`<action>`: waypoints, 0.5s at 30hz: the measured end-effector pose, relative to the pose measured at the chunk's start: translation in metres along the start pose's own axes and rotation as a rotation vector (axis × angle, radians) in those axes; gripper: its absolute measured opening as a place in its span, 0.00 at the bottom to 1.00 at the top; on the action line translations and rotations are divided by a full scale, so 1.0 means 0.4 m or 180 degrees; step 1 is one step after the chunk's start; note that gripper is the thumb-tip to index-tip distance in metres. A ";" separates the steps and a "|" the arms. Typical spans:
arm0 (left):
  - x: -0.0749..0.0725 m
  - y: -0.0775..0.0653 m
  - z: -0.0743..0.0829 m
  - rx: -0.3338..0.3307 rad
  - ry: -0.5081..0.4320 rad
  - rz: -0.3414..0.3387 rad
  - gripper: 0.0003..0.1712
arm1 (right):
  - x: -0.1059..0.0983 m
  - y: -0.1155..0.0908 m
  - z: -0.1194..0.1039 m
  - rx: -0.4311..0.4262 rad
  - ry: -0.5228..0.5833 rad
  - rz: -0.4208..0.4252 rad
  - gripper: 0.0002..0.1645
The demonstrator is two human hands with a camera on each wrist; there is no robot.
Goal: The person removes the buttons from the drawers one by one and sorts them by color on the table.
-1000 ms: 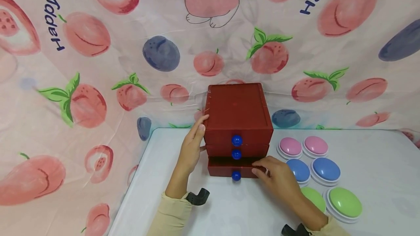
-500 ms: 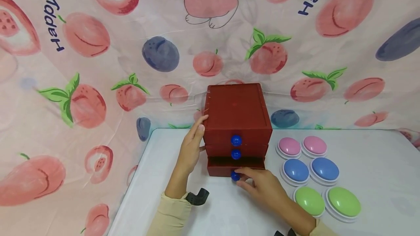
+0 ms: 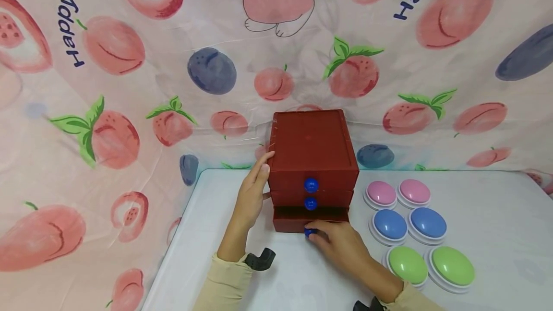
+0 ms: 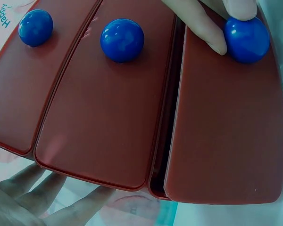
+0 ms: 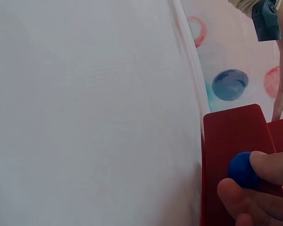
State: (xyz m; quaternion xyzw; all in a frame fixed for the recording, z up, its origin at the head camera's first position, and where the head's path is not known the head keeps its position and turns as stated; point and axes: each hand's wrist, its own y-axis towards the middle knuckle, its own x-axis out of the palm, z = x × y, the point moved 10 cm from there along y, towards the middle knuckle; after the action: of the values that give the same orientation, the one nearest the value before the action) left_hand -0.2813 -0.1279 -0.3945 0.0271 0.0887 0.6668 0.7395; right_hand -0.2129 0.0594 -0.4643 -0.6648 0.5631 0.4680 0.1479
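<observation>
A dark red box of three drawers (image 3: 311,140) stands on the white table, a blue ball knob on each front. Its bottom drawer (image 3: 287,225) is pulled partly out, leaving a dark gap above its front edge; the upper two are closed. My right hand (image 3: 345,244) pinches the bottom drawer's blue knob (image 4: 247,41) between thumb and fingers, as the right wrist view also shows. Along the left side of the box rests my left hand (image 3: 252,196), its fingers straight against the wall. In the left wrist view those fingers (image 4: 80,205) reach past the box's side.
Right of the box sit several round push buttons on white bases, in pairs: pink (image 3: 414,191), blue (image 3: 427,222) and green (image 3: 453,265). Behind the box hangs a fruit-printed cloth (image 3: 173,85). The white table (image 3: 207,215) reaches back to this cloth.
My right hand has moved left from the bottom drawer's right front edge to its blue knob and now pinches it. The left hand and the drawer look unchanged.
</observation>
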 end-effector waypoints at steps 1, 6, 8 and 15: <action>0.000 0.000 0.001 0.0002 -0.0002 0.0002 0.26 | -0.001 0.001 0.000 0.0000 -0.0004 0.0024 0.13; 0.000 -0.001 0.003 0.0006 -0.0011 0.0009 0.26 | -0.001 0.008 0.004 0.0087 -0.0063 0.0051 0.13; 0.001 0.000 0.002 0.0006 -0.0020 0.0007 0.26 | 0.000 0.012 0.008 0.0154 -0.0092 0.0043 0.13; 0.000 0.001 0.001 0.0005 -0.0027 0.0012 0.26 | -0.005 0.027 0.014 0.0256 -0.0184 0.0160 0.13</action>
State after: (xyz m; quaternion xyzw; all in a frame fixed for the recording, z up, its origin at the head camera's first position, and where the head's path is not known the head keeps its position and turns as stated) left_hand -0.2814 -0.1278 -0.3939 0.0308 0.0861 0.6680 0.7386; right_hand -0.2248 0.0612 -0.4623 -0.6302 0.5935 0.4676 0.1788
